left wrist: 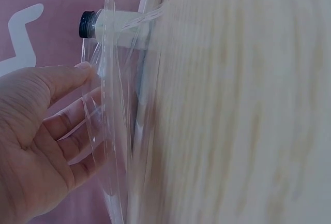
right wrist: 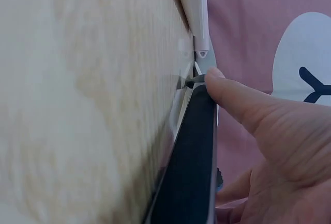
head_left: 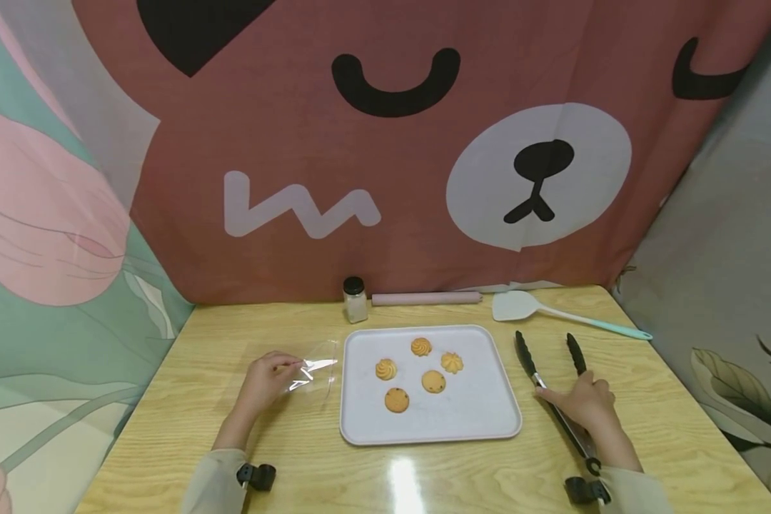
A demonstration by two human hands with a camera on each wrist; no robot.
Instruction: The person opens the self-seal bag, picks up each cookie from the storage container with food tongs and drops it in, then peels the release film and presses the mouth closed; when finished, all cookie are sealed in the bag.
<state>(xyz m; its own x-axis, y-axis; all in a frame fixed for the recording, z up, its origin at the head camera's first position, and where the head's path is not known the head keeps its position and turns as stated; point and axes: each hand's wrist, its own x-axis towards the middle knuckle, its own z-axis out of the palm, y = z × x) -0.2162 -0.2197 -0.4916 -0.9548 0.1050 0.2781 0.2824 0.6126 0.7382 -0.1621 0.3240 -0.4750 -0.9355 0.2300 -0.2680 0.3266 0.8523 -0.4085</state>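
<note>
Left of the tray, my left hand (head_left: 266,382) pinches a clear plastic bag (head_left: 318,371) between thumb and fingertips. Its thin, shiny sheet hangs along the fingers in the left wrist view. My right hand (head_left: 587,403) holds black-and-metal tongs (head_left: 555,410) at the table's right side, thumb against one arm and fingers at the other. The tongs' black tips (head_left: 522,350) stand spread apart, pointing to the back. Between the hands lies a white tray (head_left: 488,417) with several cookies, among them a swirled one (head_left: 386,369) and a round one (head_left: 397,400).
Behind the tray stand a jar (head_left: 355,303) with a black lid and a pink rolling pin (head_left: 426,298). A white spatula (head_left: 516,305) with a mint handle lies at the back right, beyond the tongs. A printed cloth (head_left: 417,235) rises at the table's rear edge.
</note>
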